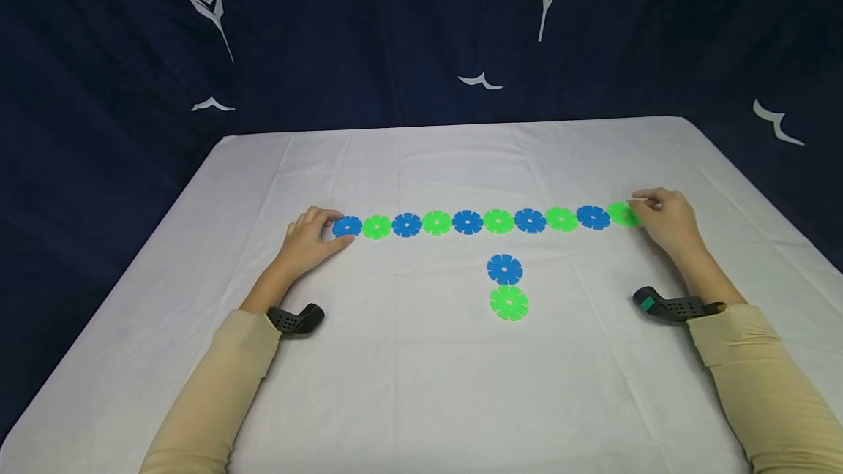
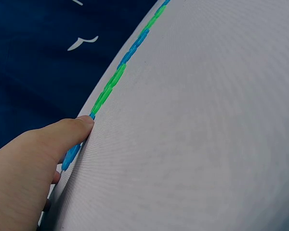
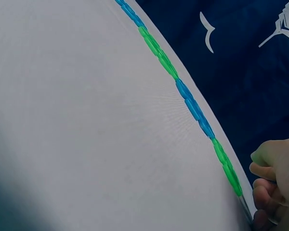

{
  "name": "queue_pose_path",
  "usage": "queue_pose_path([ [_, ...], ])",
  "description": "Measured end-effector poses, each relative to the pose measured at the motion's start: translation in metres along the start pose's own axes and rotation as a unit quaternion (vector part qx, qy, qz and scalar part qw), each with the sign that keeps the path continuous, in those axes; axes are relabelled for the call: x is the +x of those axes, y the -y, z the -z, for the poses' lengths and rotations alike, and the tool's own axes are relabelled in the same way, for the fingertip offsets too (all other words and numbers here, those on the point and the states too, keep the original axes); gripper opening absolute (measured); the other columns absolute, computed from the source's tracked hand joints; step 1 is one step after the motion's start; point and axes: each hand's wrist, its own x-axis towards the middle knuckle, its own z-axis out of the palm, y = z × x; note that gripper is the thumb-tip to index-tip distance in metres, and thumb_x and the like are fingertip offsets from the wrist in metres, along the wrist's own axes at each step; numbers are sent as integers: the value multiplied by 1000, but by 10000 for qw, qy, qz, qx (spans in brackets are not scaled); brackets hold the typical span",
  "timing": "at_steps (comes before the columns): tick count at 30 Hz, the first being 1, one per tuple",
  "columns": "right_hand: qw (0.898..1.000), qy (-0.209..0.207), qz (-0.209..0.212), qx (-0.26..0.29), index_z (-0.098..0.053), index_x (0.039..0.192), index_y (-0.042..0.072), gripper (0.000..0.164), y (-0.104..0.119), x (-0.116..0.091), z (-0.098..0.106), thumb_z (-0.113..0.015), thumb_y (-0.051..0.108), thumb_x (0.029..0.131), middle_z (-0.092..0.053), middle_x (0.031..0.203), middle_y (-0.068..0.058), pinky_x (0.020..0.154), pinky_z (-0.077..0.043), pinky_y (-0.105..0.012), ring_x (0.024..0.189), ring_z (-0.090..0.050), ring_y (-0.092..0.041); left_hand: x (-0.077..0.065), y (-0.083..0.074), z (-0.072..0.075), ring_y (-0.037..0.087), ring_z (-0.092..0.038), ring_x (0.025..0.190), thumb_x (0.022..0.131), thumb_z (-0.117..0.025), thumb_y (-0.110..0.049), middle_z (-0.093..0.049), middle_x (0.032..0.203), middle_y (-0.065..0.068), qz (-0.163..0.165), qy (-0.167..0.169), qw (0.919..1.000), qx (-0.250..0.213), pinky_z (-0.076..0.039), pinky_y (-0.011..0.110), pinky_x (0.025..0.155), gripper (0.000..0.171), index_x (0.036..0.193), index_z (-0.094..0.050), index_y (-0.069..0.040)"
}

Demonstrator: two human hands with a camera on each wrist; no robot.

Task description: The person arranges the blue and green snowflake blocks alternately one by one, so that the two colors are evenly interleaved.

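A long row of notched plastic discs, blue and green by turns, lies across the white table. At its left end my left hand [image 1: 307, 243] holds the blue disc [image 1: 347, 226] between thumb and fingers; the left wrist view shows the thumb [image 2: 77, 130] at its edge. My right hand [image 1: 665, 219] is beside the green end disc [image 1: 622, 214], overlapping its edge in the head view. In the right wrist view its fingers [image 3: 267, 192] are loosely curled, with a small gap to the green disc [image 3: 226, 167].
In front of the row lie a separate blue disc [image 1: 504, 269] and a green disc [image 1: 509, 303], set edge to edge. A white cloth [image 1: 395, 386] covers the table. Behind it hangs a dark blue curtain [image 1: 395, 35] with white patterns.
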Motion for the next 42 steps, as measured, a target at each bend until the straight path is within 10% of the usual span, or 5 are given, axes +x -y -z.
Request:
queue_pose_path([
  [19, 9990, 37, 441, 107, -49, 130, 27, 53, -17, 45, -8, -36, 58, 88, -44, 123, -8, 60, -41, -25, 99, -43, -22, 0, -1, 1, 26, -43, 103, 82, -60, -45, -48, 114, 12, 15, 2, 10000, -14, -26, 41, 83, 57, 124, -50, -7],
  [30, 9807, 1223, 1494, 297, -54, 122, 8, 42, 104, -38, 20, -51, 37, 91, -48, 112, -16, 61, -40, -26, 90, -45, -26, 0, -2, 1, 26, -42, 104, 82, -60, -45, -48, 114, 11, 19, 16, 10000, -13, -26, 41, 85, 58, 125, -49, -7],
  [42, 9298, 3032, 2084, 119, -56, 119, 10, 38, 114, -62, -13, -62, 28, 85, -53, 105, -7, 67, -40, -27, 85, -45, -19, 0, -2, 0, 26, -42, 104, 82, -59, -45, -47, 114, 11, 63, 40, 10000, -25, -26, 42, 86, 57, 125, -49, -8],
])
